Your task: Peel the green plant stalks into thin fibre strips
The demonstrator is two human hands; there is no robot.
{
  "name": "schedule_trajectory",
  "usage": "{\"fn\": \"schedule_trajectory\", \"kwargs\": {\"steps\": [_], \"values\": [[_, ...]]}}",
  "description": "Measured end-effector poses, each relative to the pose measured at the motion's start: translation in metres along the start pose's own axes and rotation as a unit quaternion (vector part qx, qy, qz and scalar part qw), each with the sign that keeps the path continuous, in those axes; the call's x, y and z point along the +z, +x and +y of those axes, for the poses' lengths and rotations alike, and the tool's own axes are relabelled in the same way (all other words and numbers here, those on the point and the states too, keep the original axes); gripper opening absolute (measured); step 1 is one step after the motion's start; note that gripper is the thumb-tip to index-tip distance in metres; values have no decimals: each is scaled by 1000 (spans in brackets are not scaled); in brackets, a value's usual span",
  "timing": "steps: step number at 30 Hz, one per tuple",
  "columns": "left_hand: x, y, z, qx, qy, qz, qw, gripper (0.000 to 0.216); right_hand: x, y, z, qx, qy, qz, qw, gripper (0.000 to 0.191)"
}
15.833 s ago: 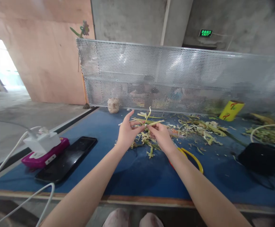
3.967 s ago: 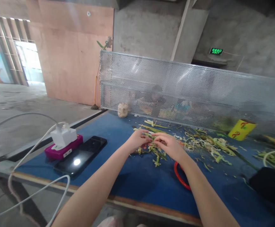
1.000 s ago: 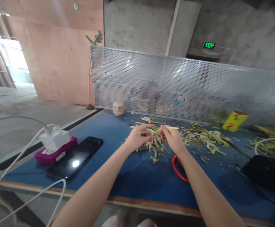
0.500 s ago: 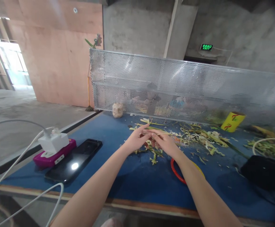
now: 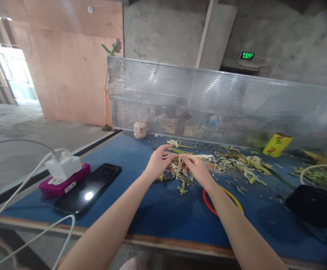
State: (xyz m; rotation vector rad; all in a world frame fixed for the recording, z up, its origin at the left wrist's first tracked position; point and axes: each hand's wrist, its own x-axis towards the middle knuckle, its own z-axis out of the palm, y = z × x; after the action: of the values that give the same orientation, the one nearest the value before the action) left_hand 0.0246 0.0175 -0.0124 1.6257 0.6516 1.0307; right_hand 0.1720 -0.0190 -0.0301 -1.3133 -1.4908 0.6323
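Note:
A thin, pale plant stalk (image 5: 207,156) lies crosswise between my two hands over the table, its whitish end sticking out beyond my right hand. My left hand (image 5: 158,164) pinches it with thumb and fingers at the left. Close by, my right hand (image 5: 199,170) is closed on the same stalk, some of its fingers hidden. A pale green peeled strip (image 5: 178,168) hangs down between the hands. Below them is a small heap of green and whitish peelings (image 5: 183,186). Several longer green stalks (image 5: 183,150) lie just behind my fingers.
On the blue table (image 5: 163,217) a phone (image 5: 90,189) and a magenta power strip (image 5: 67,182) stand left, a red and yellow ring (image 5: 208,204) by my right forearm. Right are more peelings (image 5: 247,165), a yellow roll (image 5: 277,145) and a black object (image 5: 314,204). A perforated metal panel (image 5: 157,86) closes the back.
My hands, overlapping at the fingertips before, have moved slightly apart. The stalk's pale end now shows past my right hand, and a peeled strip hangs between them.

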Motion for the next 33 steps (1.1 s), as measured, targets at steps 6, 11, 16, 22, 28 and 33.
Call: {"fn": "schedule_trajectory", "kwargs": {"steps": [6, 11, 16, 22, 28, 33], "values": [[-2, 1, -5, 71, 165, 13, 984, 39, 8, 0, 4, 88, 181, -24, 979, 37], [-2, -1, -5, 100, 300, 4, 949, 40, 10, 2, 10, 78, 146, -46, 985, 35], [-5, -1, -2, 121, 320, 16, 940, 44, 7, 1, 10, 101, 120, -23, 987, 31], [-7, 1, -7, 90, 273, 105, 952, 62, 5, 0, 6, 69, 123, 0, 990, 30], [6, 0, -7, -162, -4, -14, 987, 86, -1, 2, 4, 25, 47, 72, 996, 30], [10, -1, -5, -109, -61, -44, 991, 84, -1, 1, 2, -1, 52, 71, 996, 31]]}}
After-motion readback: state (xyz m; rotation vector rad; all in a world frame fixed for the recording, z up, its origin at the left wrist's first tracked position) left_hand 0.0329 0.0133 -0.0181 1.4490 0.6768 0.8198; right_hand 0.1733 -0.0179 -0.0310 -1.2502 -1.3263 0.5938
